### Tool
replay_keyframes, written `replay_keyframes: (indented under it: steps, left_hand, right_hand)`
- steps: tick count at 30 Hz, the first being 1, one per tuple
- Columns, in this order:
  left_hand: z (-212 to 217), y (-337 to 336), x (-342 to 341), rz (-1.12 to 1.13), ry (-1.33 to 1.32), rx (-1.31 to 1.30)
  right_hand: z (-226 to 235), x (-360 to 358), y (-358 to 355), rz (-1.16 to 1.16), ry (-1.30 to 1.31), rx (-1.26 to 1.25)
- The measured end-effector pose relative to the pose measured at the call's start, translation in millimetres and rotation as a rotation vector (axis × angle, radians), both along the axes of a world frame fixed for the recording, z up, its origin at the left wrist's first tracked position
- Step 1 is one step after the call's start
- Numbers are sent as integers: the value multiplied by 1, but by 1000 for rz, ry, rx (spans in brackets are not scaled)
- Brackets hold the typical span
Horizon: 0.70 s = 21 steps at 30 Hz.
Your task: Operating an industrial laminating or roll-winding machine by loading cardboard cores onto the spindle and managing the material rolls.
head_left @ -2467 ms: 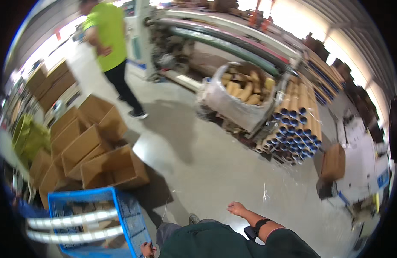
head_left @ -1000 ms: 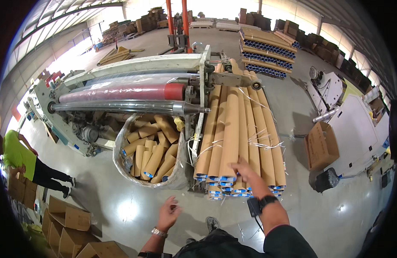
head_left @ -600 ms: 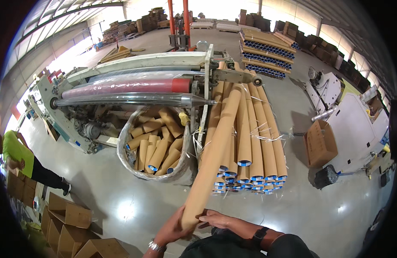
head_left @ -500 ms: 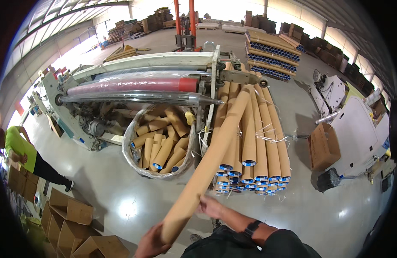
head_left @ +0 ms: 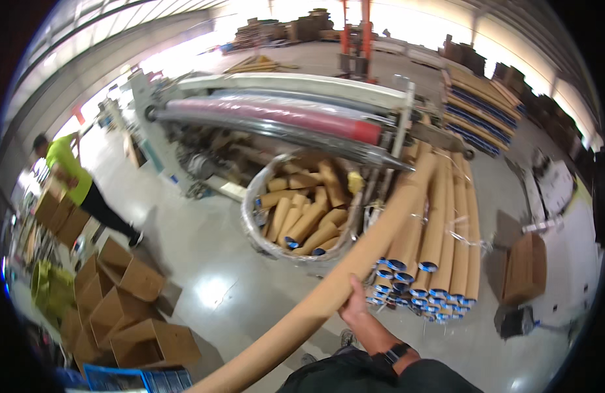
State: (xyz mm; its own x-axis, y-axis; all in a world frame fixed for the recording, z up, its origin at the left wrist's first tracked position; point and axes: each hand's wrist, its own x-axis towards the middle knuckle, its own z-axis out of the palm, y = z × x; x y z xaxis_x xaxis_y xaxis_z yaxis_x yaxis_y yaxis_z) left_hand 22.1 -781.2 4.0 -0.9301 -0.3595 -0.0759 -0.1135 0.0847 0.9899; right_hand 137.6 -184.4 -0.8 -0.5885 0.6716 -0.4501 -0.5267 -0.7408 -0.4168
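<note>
A long brown cardboard tube (head_left: 315,300) slants across the view from the lower edge up to the far right. My right hand (head_left: 357,306) is closed on it near the middle, thumb along its right side and fingers partly hidden beneath. The tube's near end runs out of view at the bottom, and my left hand is not visible. Beyond my right hand lies a bundle of similar tubes (head_left: 456,223) with blue-ringed ends, tied with white strands. The held tube's far end overlaps that bundle; whether they touch I cannot tell.
A roller machine (head_left: 270,124) with a red roll stands ahead. Before it sits a plastic-lined round bin (head_left: 253,232) of short tube pieces. Open cardboard boxes (head_left: 155,344) and a blue crate (head_left: 116,380) lie lower left; a person in a lime shirt (head_left: 65,167) stands beyond. Another box (head_left: 525,268) is at right.
The view has turned left, so the scene shifts right. My right hand has gone from beside the tube to gripping it. The tube's near end and my left hand have left the view.
</note>
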Motion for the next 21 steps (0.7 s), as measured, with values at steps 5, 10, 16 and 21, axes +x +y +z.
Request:
replay_keyframes:
  steps: [5, 10, 16, 21]
  left_hand:
    - [-53, 58, -98, -139, 139, 253]
    - [-19, 317, -120, -62, -158, 809]
    - [26, 599, -23, -601, -571, 973]
    - [46, 756, 74, -1259, -794, 1319]
  right_hand:
    - [25, 64, 24, -174, 12, 169]
    - [50, 164, 93, -518, -103, 282]
    - [39, 370, 218, -857, -366, 370]
    - [59, 490, 266, -1066, -513, 352]
